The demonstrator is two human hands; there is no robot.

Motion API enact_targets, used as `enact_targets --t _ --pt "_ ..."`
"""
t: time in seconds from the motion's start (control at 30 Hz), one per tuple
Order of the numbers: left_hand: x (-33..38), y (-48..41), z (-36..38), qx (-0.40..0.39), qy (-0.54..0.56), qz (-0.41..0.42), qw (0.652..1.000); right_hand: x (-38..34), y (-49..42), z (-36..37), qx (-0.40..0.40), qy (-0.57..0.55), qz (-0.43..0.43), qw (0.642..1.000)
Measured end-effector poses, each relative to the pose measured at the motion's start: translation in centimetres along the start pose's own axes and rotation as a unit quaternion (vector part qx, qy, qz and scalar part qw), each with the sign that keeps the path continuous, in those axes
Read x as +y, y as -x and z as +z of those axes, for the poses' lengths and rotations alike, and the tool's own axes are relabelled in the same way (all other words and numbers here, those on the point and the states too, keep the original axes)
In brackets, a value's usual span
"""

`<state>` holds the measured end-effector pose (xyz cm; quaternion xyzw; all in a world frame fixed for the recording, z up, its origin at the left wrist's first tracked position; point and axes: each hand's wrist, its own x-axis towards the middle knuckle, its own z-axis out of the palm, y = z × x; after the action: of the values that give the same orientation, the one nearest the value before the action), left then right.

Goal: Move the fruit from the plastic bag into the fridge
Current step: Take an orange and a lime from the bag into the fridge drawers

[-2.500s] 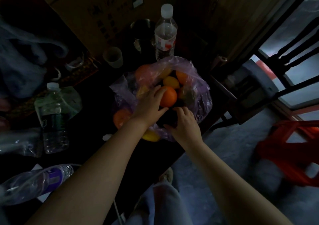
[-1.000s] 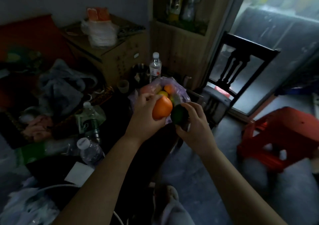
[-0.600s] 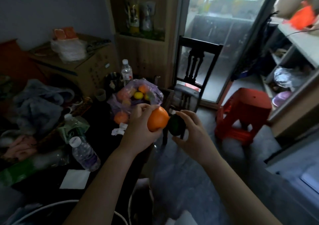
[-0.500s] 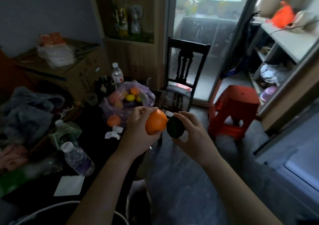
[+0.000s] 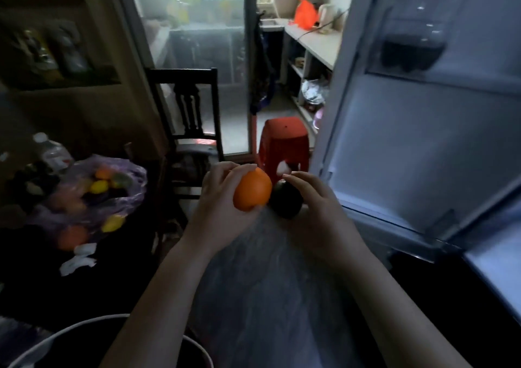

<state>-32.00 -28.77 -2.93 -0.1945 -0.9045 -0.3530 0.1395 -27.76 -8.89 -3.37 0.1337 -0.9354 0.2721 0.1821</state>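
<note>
Lifted from the bag (image 5: 132,181) toward the fridge (image 5: 423,147); left hand (image 5: 217,208) grips the orange (image 5: 251,191); right hand (image 5: 320,212) grips a dark fruit (image 5: 284,202).

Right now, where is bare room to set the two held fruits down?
The open white fridge door's lower shelf, below the dark bottle, looks bare. So does the dark table between white paper scraps and the white-rimmed bin. It is crowded around the purple plastic bag.

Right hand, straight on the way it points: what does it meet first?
Probably the orange in the left hand: the right hand points up-left with its dark fruit right beside the orange. Depth is unclear; if it passes, the red stool lies beyond.
</note>
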Motion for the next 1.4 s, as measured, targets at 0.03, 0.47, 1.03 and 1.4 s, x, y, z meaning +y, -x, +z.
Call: enact_targets --t 0.03,0.47,1.03,1.4 --pt "1.3 -0.1 1.1 -0.013 0.004 0.011 1.000 0.9 1.2 -1.1 0.011 -0.005 0.016 1.000" --pt "20.0 1.6 13.0 -0.131 0.035 0.141 0.981 10.7 16.6 -15.6 0.090 0.045 0.118 0.988" --pt "40.9 5.6 26.7 -0.254 0.164 0.328 0.895 16.1 35.5 -29.4 0.225 0.117 0.297 0.921" --pt "49.7 4.9 35.5 -0.360 0.202 0.464 0.784 18.7 41.8 -33.6 0.255 0.171 0.431 0.848"
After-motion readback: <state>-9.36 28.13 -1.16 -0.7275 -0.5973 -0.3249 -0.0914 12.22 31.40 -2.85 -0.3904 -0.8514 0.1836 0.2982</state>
